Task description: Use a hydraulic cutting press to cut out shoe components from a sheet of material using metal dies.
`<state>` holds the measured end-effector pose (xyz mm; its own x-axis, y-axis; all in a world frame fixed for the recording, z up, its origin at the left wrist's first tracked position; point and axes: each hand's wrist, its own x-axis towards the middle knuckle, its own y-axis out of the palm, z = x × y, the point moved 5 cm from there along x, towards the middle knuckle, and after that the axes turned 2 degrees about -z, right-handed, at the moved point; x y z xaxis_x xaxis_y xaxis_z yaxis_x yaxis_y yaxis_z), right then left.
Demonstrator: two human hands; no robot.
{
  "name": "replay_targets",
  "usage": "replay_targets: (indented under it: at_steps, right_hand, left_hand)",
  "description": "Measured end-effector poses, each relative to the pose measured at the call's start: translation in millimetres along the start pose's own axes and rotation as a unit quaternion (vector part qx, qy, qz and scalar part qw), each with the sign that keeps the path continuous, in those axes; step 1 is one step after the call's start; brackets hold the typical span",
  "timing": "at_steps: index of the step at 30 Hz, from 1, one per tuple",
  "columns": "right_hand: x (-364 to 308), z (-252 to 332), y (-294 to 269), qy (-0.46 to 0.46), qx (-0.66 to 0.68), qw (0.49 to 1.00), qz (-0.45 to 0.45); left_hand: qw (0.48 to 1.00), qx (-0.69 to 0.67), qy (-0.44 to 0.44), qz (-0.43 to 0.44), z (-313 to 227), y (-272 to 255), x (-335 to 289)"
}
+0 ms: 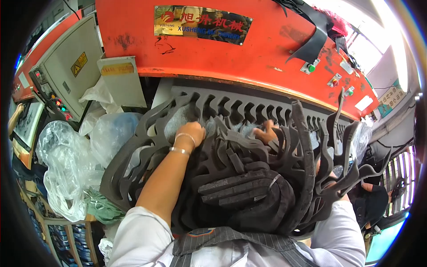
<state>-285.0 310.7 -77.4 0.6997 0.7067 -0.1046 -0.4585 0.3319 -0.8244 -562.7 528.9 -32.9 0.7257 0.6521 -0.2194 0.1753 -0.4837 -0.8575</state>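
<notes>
A large dark grey foam sheet (178,99) with rows of shoe-sole-shaped cut-outs lies across the machine bed in front of me. Nearer my body, its cut strips are bunched into a tangled heap of foam scrap (293,133). My left hand (192,132), with a bracelet and a band at the wrist, is closed at the foam's inner edge, its fingertips partly hidden. To its right, my right hand (267,132) curls its fingers around foam strips; most of that forearm is behind the heap. Cut foam strips (240,189) lie stacked close to my apron.
An orange machine beam (133,40) spans the far side, with push buttons (311,68) at right. At left stand a grey control cabinet (66,66) and clear plastic bags (66,164). Another person in dark clothing (376,200) is at the far right.
</notes>
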Motion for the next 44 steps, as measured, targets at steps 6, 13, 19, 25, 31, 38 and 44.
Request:
replay_targets:
  at_steps: [6,13,19,25,31,38,44]
  right_hand:
    - [-2.3,14.3,6.0,-0.122,-0.007,0.989,0.087]
    - [-8.9,38.0,24.0,-0.258,-0.004,0.954,0.156]
    - [-28.2,70.1,33.0,-0.394,0.003,0.891,0.227]
    - [-4.9,73.9,17.3,-0.427,-0.129,0.891,0.088]
    - [3.5,66.0,19.0,-0.422,-0.152,0.892,0.048]
    - [8.6,60.6,24.1,-0.438,-0.207,0.875,0.003]
    - [-45.3,244.8,15.0,-0.570,-0.167,0.804,-0.024]
  left_hand:
    - [0.932,-0.069,0.355,-0.028,-28.7,59.8,-73.4]
    - [0.991,0.003,-0.101,-0.086,-33.5,24.3,15.7]
    - [0.995,-0.021,-0.021,-0.096,-47.1,73.1,18.1]
    - [0.973,-0.221,0.060,-0.021,-46.4,70.9,4.4]
    - [0.841,0.289,-0.099,-0.446,-57.1,-50.6,-37.6]
    - [0.964,0.071,-0.206,-0.152,26.9,-39.4,-9.0]
    - [0.987,-0.065,-0.104,-0.105,19.3,-21.1,-37.1]
